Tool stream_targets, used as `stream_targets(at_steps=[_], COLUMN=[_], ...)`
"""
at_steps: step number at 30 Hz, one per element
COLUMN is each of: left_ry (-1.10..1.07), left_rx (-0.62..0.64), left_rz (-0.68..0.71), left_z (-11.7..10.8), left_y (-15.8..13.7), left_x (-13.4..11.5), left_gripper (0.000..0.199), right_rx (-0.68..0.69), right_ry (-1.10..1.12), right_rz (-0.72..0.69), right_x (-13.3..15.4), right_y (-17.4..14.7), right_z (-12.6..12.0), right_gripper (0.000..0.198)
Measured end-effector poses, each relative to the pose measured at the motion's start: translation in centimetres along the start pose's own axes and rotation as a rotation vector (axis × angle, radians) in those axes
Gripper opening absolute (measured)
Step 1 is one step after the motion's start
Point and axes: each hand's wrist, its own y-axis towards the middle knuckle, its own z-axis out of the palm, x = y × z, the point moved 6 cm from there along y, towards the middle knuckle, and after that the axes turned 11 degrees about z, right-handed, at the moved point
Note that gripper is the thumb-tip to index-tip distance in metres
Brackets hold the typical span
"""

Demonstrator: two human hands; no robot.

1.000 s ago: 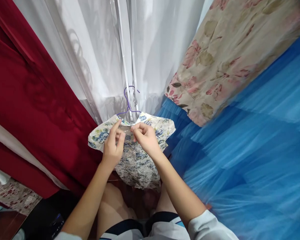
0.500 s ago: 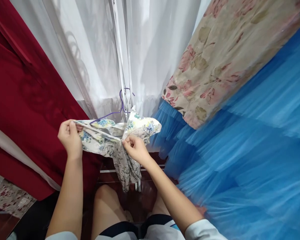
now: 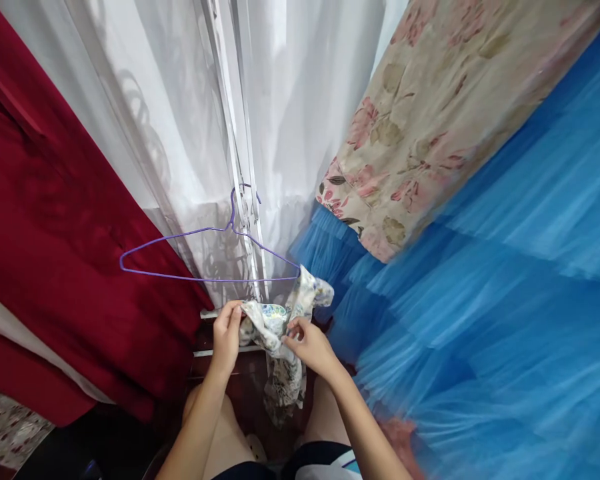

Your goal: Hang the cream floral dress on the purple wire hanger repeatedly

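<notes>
A purple wire hanger (image 3: 180, 235) hangs by its hook from the white metal stand in the middle. Its left arm is bare. From its right end hangs a white floral garment (image 3: 304, 293), with blue and yellow flowers, bunched and drooping below the hanger. My left hand (image 3: 226, 337) pinches the left edge of this cloth, below the hanger's bottom bar. My right hand (image 3: 310, 343) is closed on the garment's front, close to the hanger's right end. The garment's lower part dangles between my knees.
The white metal stand (image 3: 247, 133) rises before white curtains (image 3: 300, 100). Dark red fabric (image 3: 80, 267) hangs at left. On the right are a beige floral garment (image 3: 395, 160) and a blue ruffled tulle skirt (image 3: 490, 320). A dark object (image 3: 90, 440) sits at lower left.
The garment's left side has come off the hanger's left arm, baring it. My left hand has moved right and down with the cloth; my right hand has shifted slightly right and down.
</notes>
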Motion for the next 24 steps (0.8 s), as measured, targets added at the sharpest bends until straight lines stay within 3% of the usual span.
stream_targets(at_steps=[2,3,6,7,9,11,14,17,19,22,24], left_ry=[-0.055,-0.068,-0.047,-0.052,-0.125,-0.220,-0.190,-0.035,0.028,0.093,0.154], left_rx=[0.124,0.201,0.344,0.379,0.481,0.663,0.880,0.830,0.781,0.703,0.571], left_rz=[0.040,0.073,0.183,0.203,0.148,-0.005,-0.181,-0.143,-0.086,-0.016,0.028], left_z=[3.1,4.4,6.2,6.2,6.0,6.0,5.5,3.7,2.4,-0.1,-2.6], left_y=[-0.6,-0.7,-0.5,-0.3,-0.5,-1.8,-4.7,-5.2,-4.2,-1.6,0.7], left_x=[-3.0,-4.5,-7.4,-7.6,-6.8,-4.8,-1.8,-0.8,-1.3,-3.2,-4.4], left_gripper=[0.029,0.027,0.025,0.027,0.040,0.051,0.047,0.039,0.037,0.036,0.034], right_rx=[0.195,0.275,0.396,0.421,0.519,0.642,0.686,0.488,0.355,0.227,0.280], right_ry=[0.058,0.096,0.204,0.241,0.300,0.296,0.182,0.173,0.245,0.419,0.524], right_rz=[-0.126,-0.184,-0.190,-0.150,-0.076,-0.068,-0.128,-0.161,-0.182,-0.206,-0.169], right_x=[2.0,3.2,5.7,6.1,6.5,7.1,8.2,9.5,10.4,11.8,12.6], right_y=[-1.4,-2.1,-3.4,-3.5,-3.7,-3.8,-2.6,1.3,4.6,9.3,11.4], right_z=[1.0,1.5,2.1,2.0,1.0,-1.0,-5.8,-10.7,-12.5,-12.0,-9.6], right_gripper=[0.044,0.045,0.013,0.019,0.033,0.035,0.030,0.025,0.026,0.027,0.030])
